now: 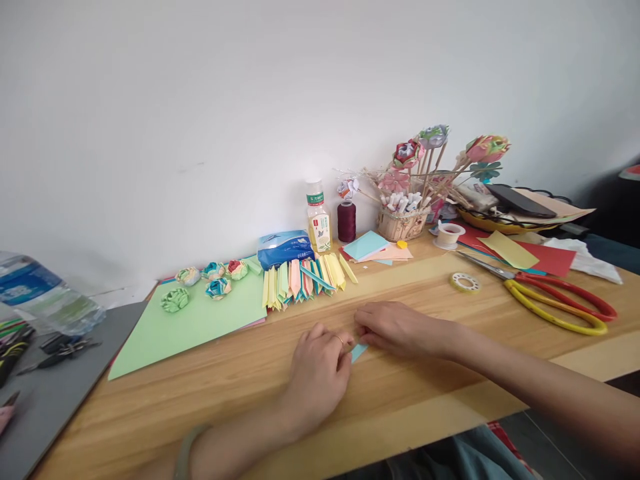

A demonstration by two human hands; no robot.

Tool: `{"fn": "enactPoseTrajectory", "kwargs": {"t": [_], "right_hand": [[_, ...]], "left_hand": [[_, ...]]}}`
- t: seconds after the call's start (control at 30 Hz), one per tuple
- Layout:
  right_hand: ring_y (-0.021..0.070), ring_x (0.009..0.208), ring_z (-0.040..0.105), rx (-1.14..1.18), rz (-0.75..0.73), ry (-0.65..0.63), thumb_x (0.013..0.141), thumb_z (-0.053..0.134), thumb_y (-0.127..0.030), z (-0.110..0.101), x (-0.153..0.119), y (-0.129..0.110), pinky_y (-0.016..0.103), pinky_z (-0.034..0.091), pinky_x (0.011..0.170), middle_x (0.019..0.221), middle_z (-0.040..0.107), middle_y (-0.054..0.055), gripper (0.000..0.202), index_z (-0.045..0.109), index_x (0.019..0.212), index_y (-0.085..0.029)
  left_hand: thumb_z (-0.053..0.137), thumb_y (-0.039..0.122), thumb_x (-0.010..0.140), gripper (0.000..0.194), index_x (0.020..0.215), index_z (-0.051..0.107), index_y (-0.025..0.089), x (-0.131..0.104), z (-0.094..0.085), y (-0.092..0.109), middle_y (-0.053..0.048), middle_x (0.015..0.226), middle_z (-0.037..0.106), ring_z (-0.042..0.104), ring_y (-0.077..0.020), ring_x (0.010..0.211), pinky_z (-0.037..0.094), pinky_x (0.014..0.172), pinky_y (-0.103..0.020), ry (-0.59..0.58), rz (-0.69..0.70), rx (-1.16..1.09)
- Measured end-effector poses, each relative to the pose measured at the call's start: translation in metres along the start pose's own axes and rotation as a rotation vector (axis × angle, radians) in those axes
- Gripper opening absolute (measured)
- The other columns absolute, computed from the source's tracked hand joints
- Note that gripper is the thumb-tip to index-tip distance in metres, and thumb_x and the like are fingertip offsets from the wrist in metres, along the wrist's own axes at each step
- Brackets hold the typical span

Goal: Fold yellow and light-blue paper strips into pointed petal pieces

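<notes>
Blue paper (358,352) lies on counter (240,373) in front of strips (300,283); L hand (323,370) & R hand (393,330) grasp opp. ends, prob. to keep it steady. Scissors (515,277) & tape (469,289) sit R of strips, prob. for easy reach w/o crossing paper

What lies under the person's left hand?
The left hand is over the wooden tabletop; blue paper shows between it and the right hand; whatever the left hand covers cannot be seen.

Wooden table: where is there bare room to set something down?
Bare tabletop lies between the left hand and the green sheet, and between the right forearm and the scissors. Crowded: around the flower basket and folded paper strips.
</notes>
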State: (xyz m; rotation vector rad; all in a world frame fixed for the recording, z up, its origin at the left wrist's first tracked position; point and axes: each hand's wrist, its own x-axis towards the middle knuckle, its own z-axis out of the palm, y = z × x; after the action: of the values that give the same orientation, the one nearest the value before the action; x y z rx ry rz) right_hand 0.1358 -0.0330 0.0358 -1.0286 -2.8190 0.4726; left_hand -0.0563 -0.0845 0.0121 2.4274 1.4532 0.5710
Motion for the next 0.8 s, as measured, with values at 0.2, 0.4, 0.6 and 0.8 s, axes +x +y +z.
{"fn": "enactPoseTrajectory", "kwargs": {"t": [0.2, 0.4, 0.6, 0.8], "right_hand": [[0.0181, 0.077, 0.054, 0.026, 0.14, 0.14, 0.086, 0.055, -0.028, 0.011, -0.003, 0.012, 0.029, 0.038, 0.068, 0.083, 0.059, 0.004, 0.013, 0.055, 0.079, -0.017], [0.0151, 0.07, 0.052, 0.122, 0.228, 0.222, 0.08, 0.062, -0.026, 0.021, -0.001, 0.021, 0.028, 0.037, 0.068, 0.074, 0.056, 0.0, 0.013, 0.055, 0.073, -0.017], [0.0128, 0.066, 0.051, 0.232, 0.208, 0.259, 0.079, 0.059, -0.018, 0.022, -0.002, 0.024, 0.024, 0.038, 0.061, 0.071, 0.055, 0.0, 0.007, 0.057, 0.072, -0.017], [0.0124, 0.062, 0.05, 0.288, 0.162, 0.263, 0.079, 0.056, -0.017, 0.021, -0.007, 0.034, 0.023, 0.04, 0.058, 0.069, 0.055, 0.0, 0.008, 0.056, 0.071, -0.017]], "left_hand": [[0.048, 0.013, 0.087, 0.034, 0.109, 0.065, 0.032, -0.004, 0.003, -0.01, 0.002, 0.07, 0.064, 0.048, -0.0188, 0.074, 0.037, 0.066, -0.03, -0.044, 0.149, 0.155], [0.047, 0.008, 0.084, 0.04, 0.112, 0.064, 0.03, -0.007, 0.0, -0.01, -0.001, 0.069, 0.065, 0.046, -0.0193, 0.073, 0.032, 0.064, -0.032, -0.091, 0.17, 0.171], [0.046, 0.006, 0.081, 0.045, 0.115, 0.063, 0.031, -0.009, -0.002, -0.014, -0.002, 0.068, 0.064, 0.045, -0.0199, 0.073, 0.031, 0.064, -0.031, -0.075, 0.185, 0.136], [0.044, 0.007, 0.085, 0.044, 0.116, 0.062, 0.033, -0.013, -0.004, -0.017, -0.002, 0.07, 0.062, 0.044, -0.0199, 0.076, 0.033, 0.068, -0.032, -0.14, 0.128, 0.112]]}}
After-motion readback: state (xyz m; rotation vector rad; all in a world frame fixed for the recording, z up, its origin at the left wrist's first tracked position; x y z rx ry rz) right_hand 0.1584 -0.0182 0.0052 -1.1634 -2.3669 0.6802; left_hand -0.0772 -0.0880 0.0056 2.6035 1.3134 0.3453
